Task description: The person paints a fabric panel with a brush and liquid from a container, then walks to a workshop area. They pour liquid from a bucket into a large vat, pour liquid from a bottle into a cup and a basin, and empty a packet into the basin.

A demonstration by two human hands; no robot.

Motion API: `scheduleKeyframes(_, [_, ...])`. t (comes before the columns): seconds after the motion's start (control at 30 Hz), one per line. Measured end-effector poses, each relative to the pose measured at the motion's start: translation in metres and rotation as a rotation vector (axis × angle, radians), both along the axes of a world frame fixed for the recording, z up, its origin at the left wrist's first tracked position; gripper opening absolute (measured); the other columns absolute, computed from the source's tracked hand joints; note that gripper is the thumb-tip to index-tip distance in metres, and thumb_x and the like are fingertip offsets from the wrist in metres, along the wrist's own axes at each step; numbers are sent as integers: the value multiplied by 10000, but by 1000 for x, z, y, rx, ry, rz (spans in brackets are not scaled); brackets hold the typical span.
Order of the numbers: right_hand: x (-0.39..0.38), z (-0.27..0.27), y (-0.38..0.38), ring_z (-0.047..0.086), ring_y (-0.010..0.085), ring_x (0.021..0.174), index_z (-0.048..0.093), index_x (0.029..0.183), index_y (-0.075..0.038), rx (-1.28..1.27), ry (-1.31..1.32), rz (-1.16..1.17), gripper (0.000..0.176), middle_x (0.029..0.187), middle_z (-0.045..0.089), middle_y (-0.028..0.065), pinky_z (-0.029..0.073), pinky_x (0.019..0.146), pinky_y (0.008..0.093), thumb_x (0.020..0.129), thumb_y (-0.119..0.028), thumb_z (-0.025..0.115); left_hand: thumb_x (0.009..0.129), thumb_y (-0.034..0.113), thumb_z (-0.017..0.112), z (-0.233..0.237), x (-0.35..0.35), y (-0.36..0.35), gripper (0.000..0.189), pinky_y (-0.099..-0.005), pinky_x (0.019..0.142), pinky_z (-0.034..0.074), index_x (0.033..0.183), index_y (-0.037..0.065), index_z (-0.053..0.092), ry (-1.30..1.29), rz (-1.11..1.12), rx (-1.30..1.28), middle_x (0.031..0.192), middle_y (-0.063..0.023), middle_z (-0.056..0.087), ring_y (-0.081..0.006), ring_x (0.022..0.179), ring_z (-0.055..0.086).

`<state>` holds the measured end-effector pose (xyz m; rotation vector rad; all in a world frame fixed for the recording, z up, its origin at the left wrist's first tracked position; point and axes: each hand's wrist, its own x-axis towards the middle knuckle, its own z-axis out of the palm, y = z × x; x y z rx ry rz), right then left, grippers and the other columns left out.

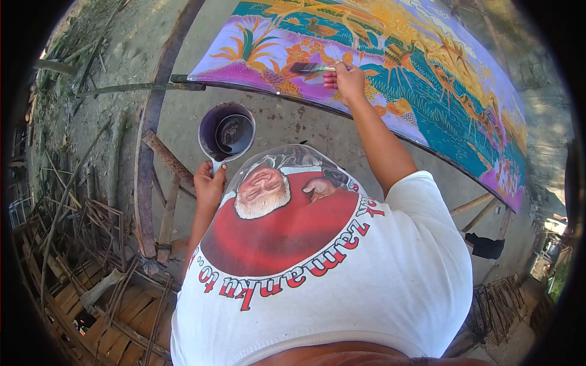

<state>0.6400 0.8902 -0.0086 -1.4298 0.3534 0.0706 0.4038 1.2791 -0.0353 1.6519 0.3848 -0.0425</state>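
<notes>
My left hand [209, 184] is wrapped around the handle of a dipper [206, 135], a deep pail-like cup stained purple inside. Some dark liquid lies at its bottom. Over the stretched, brightly painted cloth [427, 116], my right hand [347, 84] grips a flat paintbrush [310, 68]. Its wide dark bristles point left, overlapping the orange flowers near the cloth's lower left part. The cloth shows birds, plants and teal water on lilac and yellow ground.
A long wooden beam [146, 165] runs up the left side, with a thin pole [140, 88] reaching the cloth's corner. Sticks and broken boards [110, 305] are piled at lower left. A black cloth [486, 246] hangs on the frame at right.
</notes>
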Motion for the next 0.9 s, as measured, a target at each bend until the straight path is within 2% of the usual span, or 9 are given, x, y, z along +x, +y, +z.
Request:
scheduleKeyframes(0.03, [3,1,-5,676,211,642,626,1074,53,-71,-8,-5,298,853,699,181,591,560,317,1006,-224,541,921,139,709,1,-1,0,197,-222,433,315,955,-4,578,-12,9,-8,647,3,577,-41,490,460])
scheduleKeyframes(0.17, [2,-2,-4,669,201,630,636,1063,50,-26,-14,27,299,847,700,167,586,555,314,1005,-225,534,918,137,711,0,-7,3,198,-225,429,317,959,-3,577,13,34,-1,647,3,576,-42,490,462])
scheduleKeyframes(0.27, [6,0,2,661,195,581,645,983,61,47,38,95,295,797,703,171,572,516,326,996,-214,538,918,135,709,0,-9,3,193,-228,424,317,953,1,575,-12,52,15,643,2,574,-44,486,461])
scheduleKeyframes(0.33, [18,2,0,659,200,577,640,1033,61,-92,-20,27,298,804,703,173,575,524,330,998,-223,555,918,131,706,3,-11,2,187,-228,423,316,946,4,571,6,63,6,637,2,570,-43,483,459])
scheduleKeyframes(0.47, [40,3,11,658,204,575,639,1052,60,16,-85,27,284,812,703,175,576,524,334,992,-209,568,919,130,705,5,-13,3,187,-227,422,315,940,4,568,5,75,2,637,4,568,-43,482,457])
scheduleKeyframes(0.53, [45,6,30,660,204,573,654,1003,61,77,-36,50,260,780,699,167,569,505,328,983,-184,567,922,127,702,5,-14,3,186,-226,422,314,941,5,564,23,73,19,640,4,569,-42,485,458])
scheduleKeyframes(0.6, [56,-5,34,667,204,600,633,1016,59,63,-35,54,271,806,695,160,577,528,328,995,-200,555,923,125,700,1,-15,1,183,-226,422,314,939,5,563,15,87,10,644,4,572,-41,485,458])
scheduleKeyframes(0.67, [68,-16,32,670,209,603,632,1017,65,-51,-95,-55,280,821,699,168,582,533,331,998,-205,558,924,122,698,3,-17,-1,180,-226,422,314,938,5,562,7,104,1,647,3,575,-40,486,457])
scheduleKeyframes(0.9, [57,-5,38,669,211,602,640,1045,50,-39,-11,128,281,823,702,164,585,530,325,1010,-209,537,922,113,699,4,-27,-3,176,-225,439,327,936,3,562,-19,123,30,653,-2,582,-40,503,468])
